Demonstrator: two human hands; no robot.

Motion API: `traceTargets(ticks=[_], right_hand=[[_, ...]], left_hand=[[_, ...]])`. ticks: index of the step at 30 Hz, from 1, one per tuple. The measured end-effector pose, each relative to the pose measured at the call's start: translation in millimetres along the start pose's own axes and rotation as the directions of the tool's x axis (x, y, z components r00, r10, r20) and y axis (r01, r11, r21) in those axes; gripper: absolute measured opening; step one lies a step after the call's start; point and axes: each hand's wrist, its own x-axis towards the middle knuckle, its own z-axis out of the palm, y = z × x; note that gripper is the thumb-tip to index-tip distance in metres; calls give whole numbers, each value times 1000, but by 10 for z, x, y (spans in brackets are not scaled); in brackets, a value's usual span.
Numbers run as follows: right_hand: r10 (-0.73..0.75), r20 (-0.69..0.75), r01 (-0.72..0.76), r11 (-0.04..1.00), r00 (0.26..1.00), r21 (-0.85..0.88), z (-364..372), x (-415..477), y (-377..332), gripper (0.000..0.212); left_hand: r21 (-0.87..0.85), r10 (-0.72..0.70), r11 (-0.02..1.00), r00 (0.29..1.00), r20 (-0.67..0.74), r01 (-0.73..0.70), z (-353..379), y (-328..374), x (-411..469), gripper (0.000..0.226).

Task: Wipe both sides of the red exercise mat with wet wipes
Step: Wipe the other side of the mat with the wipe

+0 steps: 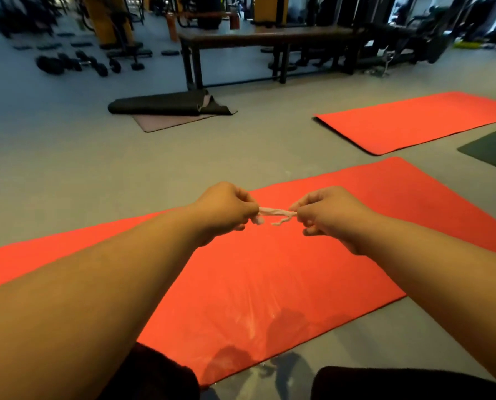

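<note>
A red exercise mat [385, 209] lies flat on the grey floor in front of me, running from lower left to upper right. Its near part shines with wet streaks. Above the mat's middle, my left hand [226, 210] and my right hand [327, 215] both grip a white wet wipe [275, 213]. The wipe is twisted into a thin rope stretched between the two fists. My knees in dark cloth show at the bottom edge.
A second red mat [414, 122] lies at the far right, with a dark green mat [491, 148] beside it. A rolled black mat [160, 105] rests on a pinkish one ahead. Behind stand a dark wooden bench [269, 36] and dumbbells [76, 63].
</note>
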Motion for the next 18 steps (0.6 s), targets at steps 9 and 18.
traceTargets(ticks=[9, 18], right_hand=[[38, -27, -36, 996, 999, 79, 344, -328, -294, 17], [0, -93, 22, 972, 996, 236, 420, -299, -339, 7]], left_hand=[[-548, -11, 836, 999, -48, -17, -91, 207, -41, 21], [-473, 132, 875, 991, 34, -101, -123, 113, -60, 11]])
